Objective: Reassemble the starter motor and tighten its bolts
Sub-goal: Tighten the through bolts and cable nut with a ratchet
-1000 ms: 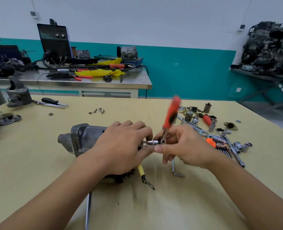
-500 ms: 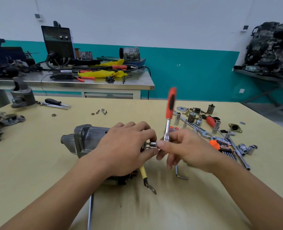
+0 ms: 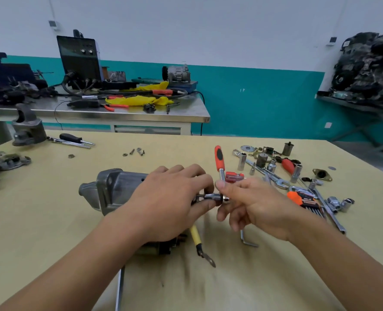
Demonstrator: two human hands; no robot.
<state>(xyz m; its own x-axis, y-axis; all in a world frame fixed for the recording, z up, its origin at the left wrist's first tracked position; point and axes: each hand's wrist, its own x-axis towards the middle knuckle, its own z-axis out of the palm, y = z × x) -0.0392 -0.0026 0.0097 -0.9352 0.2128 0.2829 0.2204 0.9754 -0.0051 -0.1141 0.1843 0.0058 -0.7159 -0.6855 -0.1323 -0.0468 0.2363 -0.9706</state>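
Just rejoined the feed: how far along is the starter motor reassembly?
Done: the starter motor looks assembled in one piece. In hand: left hand grips it; right hand holds the orange-handled ratchet, socket against its end. Left: tightening; small screws lie loose behind.

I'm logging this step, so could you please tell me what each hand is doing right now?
Left hand: closed, gripping the starter motor.
Right hand: closed, holding the ratchet near its head.

Things counted on the worktop (image 3: 51, 221)
One starter motor (image 3: 116, 189), one ratchet (image 3: 219, 158), one bent hex key (image 3: 246, 240), one yellow cable (image 3: 195, 235), two hands: left hand (image 3: 168, 205), right hand (image 3: 258, 207).
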